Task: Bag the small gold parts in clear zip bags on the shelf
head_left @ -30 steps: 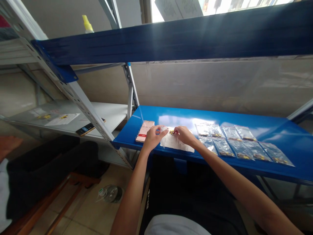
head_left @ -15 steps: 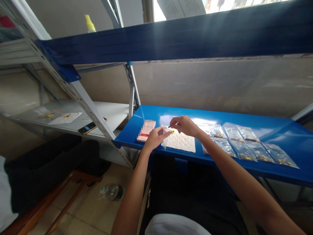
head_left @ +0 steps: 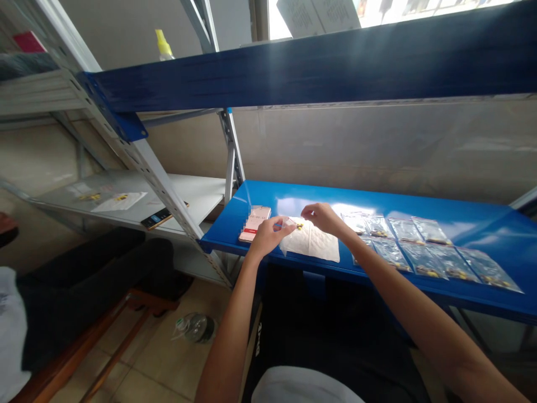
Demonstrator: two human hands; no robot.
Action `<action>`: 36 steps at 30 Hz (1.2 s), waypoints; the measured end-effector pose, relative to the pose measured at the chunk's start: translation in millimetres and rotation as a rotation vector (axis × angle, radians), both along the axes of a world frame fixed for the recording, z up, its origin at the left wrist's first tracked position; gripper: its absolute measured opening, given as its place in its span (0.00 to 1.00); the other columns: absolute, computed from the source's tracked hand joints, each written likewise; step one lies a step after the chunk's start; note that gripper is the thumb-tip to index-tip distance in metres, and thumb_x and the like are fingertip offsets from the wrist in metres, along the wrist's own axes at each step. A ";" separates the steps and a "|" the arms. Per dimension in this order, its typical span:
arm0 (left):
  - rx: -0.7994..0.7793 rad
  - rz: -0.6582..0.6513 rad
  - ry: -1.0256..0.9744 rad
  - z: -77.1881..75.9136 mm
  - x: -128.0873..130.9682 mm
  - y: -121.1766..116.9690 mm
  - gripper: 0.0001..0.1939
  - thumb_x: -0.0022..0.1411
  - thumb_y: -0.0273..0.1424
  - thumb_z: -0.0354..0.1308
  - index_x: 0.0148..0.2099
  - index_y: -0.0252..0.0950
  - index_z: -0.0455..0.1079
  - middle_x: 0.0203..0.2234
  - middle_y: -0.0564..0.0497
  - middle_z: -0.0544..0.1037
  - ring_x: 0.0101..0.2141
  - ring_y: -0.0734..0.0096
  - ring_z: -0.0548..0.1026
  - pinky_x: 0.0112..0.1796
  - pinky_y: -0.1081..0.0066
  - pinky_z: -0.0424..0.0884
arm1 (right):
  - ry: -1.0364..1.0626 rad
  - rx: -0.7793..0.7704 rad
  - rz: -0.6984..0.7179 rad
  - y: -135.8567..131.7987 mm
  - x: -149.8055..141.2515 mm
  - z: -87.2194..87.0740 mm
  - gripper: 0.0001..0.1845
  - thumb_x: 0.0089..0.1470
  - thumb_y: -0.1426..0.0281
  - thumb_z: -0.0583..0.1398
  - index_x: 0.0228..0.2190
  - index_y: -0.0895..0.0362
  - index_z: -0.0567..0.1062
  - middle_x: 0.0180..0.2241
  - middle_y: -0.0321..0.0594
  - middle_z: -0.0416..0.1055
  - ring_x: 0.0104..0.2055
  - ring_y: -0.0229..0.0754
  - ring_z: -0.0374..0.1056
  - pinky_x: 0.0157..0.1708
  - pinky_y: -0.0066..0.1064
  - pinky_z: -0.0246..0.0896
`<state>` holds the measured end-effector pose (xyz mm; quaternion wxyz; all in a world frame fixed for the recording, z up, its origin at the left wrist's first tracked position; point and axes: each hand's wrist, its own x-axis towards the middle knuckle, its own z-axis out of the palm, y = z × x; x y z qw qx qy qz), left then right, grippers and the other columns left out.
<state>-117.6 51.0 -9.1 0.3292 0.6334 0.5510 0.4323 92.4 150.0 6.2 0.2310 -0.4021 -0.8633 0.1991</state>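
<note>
My left hand point(head_left: 269, 236) is closed, thumb and fingers pinching a small clear plastic bag point(head_left: 287, 243) at the left edge of a white cloth point(head_left: 321, 246). Beside its thumb tip lie small yellow and dark pieces point(head_left: 299, 226); I cannot make out their kind. My right hand point(head_left: 324, 217) hovers over the cloth's back edge with its fingers bent together. Whatever its fingertips hold, if anything, is too small to tell. A phone point(head_left: 257, 224) with a lit screen lies just left of my left hand.
Several clear bags point(head_left: 425, 260) with small yellow and dark pieces lie in rows on the blue shelf point(head_left: 482, 229). A metal upright point(head_left: 161, 182) separates it from a grey shelf holding another phone point(head_left: 156, 218). A person sits at the left. A plastic bottle point(head_left: 197, 327) is on the floor.
My right hand has moved slightly up and right, away from my left hand and the small pieces. My left hand still pinches the bag. The view has shifted a little.
</note>
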 end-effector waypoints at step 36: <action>0.041 -0.134 -0.074 10.3 1.3 -4.3 0.23 0.62 0.48 0.65 0.51 0.38 0.78 0.45 0.47 0.82 0.45 0.58 0.79 0.43 0.67 0.73 | 0.092 -0.039 0.280 -37.2 -11.4 46.7 0.13 0.61 0.70 0.59 0.37 0.54 0.85 0.32 0.39 0.81 0.29 0.39 0.72 0.30 0.29 0.61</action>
